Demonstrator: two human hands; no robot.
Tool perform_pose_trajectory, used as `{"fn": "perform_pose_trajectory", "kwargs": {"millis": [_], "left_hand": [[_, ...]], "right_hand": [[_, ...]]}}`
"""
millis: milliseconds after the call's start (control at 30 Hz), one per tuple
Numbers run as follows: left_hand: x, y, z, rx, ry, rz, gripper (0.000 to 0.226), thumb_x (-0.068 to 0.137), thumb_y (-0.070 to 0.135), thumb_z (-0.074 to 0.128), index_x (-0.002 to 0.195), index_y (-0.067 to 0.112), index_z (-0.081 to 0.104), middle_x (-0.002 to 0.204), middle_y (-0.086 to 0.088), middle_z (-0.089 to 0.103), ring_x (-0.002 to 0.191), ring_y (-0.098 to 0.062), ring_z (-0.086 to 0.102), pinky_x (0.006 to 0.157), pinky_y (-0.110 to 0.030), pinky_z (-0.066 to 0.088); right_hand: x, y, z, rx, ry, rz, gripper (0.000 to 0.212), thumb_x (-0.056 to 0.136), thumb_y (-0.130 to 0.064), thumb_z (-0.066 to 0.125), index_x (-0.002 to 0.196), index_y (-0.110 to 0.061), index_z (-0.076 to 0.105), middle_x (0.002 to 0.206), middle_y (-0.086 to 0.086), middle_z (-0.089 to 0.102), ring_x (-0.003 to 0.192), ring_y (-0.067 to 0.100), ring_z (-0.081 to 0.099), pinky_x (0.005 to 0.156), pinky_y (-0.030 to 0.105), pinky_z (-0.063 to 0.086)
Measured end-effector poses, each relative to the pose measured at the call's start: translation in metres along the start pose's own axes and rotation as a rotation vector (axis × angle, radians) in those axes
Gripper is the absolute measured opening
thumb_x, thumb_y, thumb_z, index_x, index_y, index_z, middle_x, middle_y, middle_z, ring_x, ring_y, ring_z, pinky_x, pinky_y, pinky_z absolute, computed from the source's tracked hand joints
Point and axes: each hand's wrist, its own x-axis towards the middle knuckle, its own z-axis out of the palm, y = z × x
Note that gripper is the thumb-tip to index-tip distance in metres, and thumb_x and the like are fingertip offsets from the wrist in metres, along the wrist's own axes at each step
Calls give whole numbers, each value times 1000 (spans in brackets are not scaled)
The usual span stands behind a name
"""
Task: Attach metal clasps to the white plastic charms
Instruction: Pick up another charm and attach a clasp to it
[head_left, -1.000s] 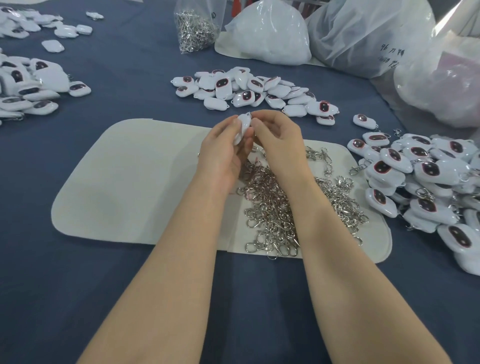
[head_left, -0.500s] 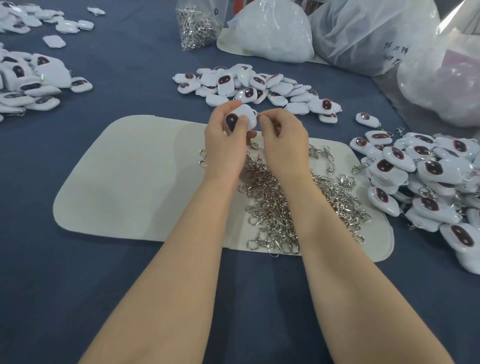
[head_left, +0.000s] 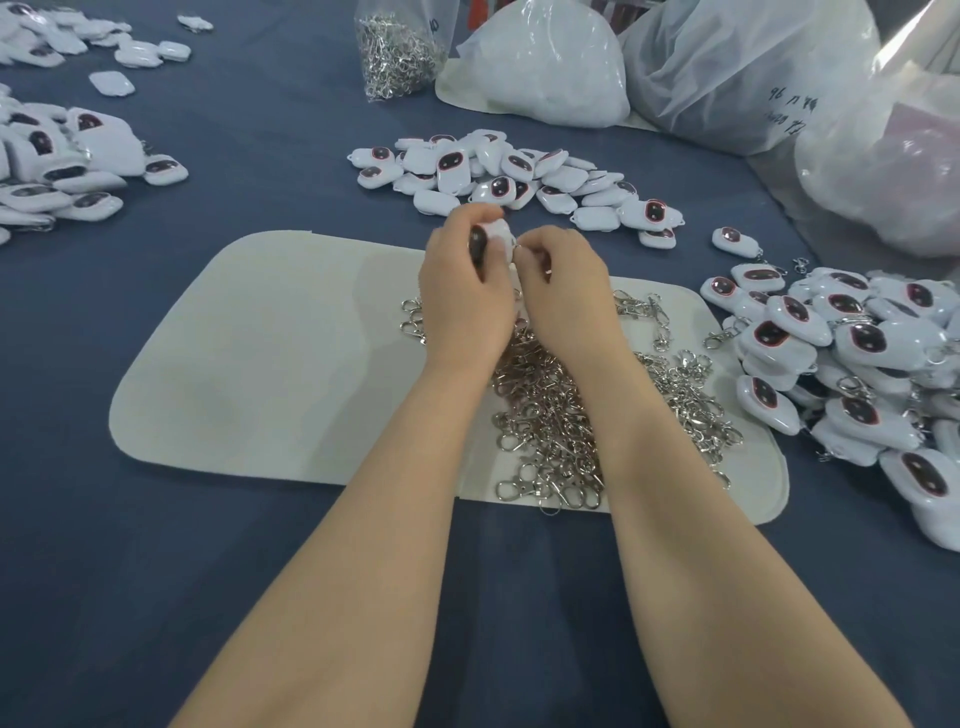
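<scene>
Desk (head_left: 156, 571): covered by dark blue cloth, seen from above over two bare forearms.
Left heap (head_left: 47, 171): white plastic charms with dark oval faces, piled at the far left edge, with more loose ones behind.
Mat (head_left: 260, 364): pale, with rounded corners, lying flat in the middle of the desk; its left half is bare.
Clasp bag (head_left: 397, 52): clear plastic, full of metal clasps, standing at the back.
Left hand (head_left: 462, 291): raised over the back edge of the mat, fingers curled round one charm.
Charm (head_left: 496, 236): white, its dark face turned left, held between the two hands, above the mat.
Middle heap (head_left: 514, 176): charms lying just behind the hands.
White bags (head_left: 540, 67): large and tied, at the back right.
Loose clasps (head_left: 561, 415): silver tangle on the right half of the mat, under the wrists.
Right hand (head_left: 566, 291): touching the left hand, fingers curled and pinching at the charm's right edge; what else they hold is too small to tell.
Right heap (head_left: 857, 364): charms, several with metal clasps showing, beside the mat's right end.
</scene>
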Motion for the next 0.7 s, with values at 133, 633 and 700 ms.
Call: {"fn": "perform_pose_trajectory", "kwargs": {"millis": [133,633,700], "left_hand": [[9,4,-5,-560,6,-459,16,95,5,50,107,12,57,91,-3,58,56,-8,59,62,-21,53],[10,5,-6,-922,-45,-683,13,95,5,52,94,17,57,71,-2,65,54,-6,62,56,-16,51],[9,5,-6,-858,-60,-637,14,96,5,51,96,18,57,81,-4,64,56,-6,61,58,-17,51]], "right_hand": [[-4,-1,0,149,9,6,18,92,-10,53,106,-14,64,104,6,60,79,1,49,71,1,36],[-6,-9,0,528,57,105,13,91,-13,57,87,-24,62,72,-13,67,73,-5,62,74,13,50],[-5,-9,1,488,88,113,11,91,-13,57,88,-22,62,78,-9,67,81,4,64,79,20,52]]}}
